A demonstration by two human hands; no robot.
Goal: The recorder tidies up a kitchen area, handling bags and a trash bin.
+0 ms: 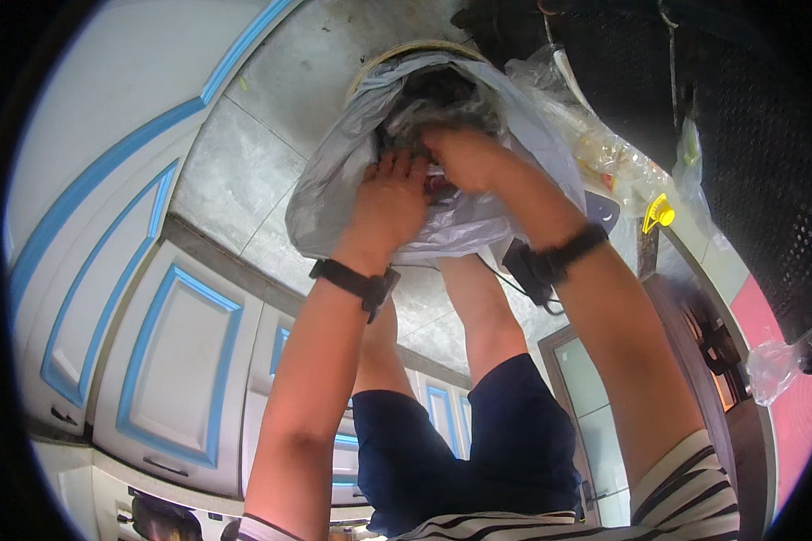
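A whitish plastic bag [325, 189] stands wide open in front of me, draped around a bin whose round rim [419, 47] shows at the far side. Both hands are inside the bag's mouth. My left hand [392, 199] lies palm down with its fingers spread on the contents. My right hand [470, 159] is beside it, its fingers bent down into dark plastic film [440, 91]; its fingertips are blurred, so whether it grips anything is unclear. Something reddish [438, 184] shows between the hands. Each wrist wears a black strap.
White cabinets with blue trim [183, 365] line the left side above grey floor tiles [233, 169]. At the right are clear plastic packaging [609, 145], a yellow bottle cap [662, 215] and a black perforated surface [751, 135]. A dark cable [501, 276] runs near my legs.
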